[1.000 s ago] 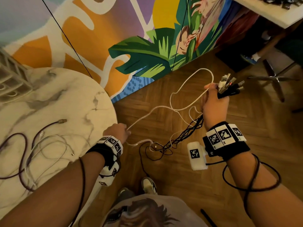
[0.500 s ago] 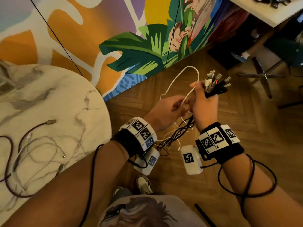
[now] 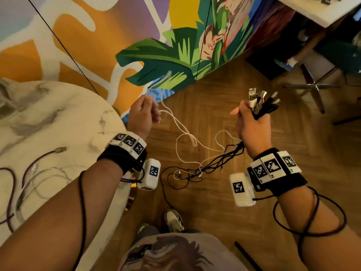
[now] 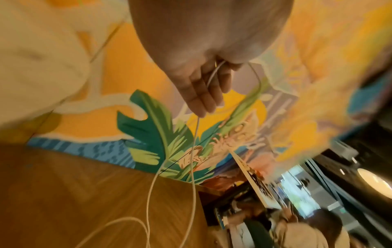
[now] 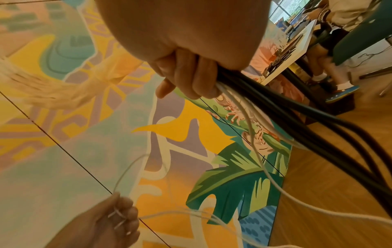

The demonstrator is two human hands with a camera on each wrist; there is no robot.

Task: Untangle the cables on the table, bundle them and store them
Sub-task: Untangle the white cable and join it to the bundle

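My right hand (image 3: 252,122) grips a bundle of black and white cables (image 3: 261,103) just below their plugs, which stick up out of the fist; in the right wrist view the fingers (image 5: 191,80) curl round the cable bundle (image 5: 275,107). The bundle's tails (image 3: 218,161) hang tangled toward the floor. My left hand (image 3: 143,112) pinches a thin white cable (image 3: 181,126), held up and out to the left; the white cable (image 4: 194,151) runs through the curled left fingers (image 4: 203,94) and loops back to the bundle. More cables (image 3: 33,173), dark red and white, lie on the marble table (image 3: 58,118).
The round marble table's edge is at the left by my left wrist. A painted mural wall (image 3: 156,45) stands ahead. A chair base (image 3: 314,87) and a white desk (image 3: 312,10) are at the far right. My shoes (image 3: 173,220) stand on wooden floor (image 3: 224,212) under the hanging cables.
My left hand has left the right hand and pulled the white cable up and away to the left. The right hand still holds the bundle in about the same place.
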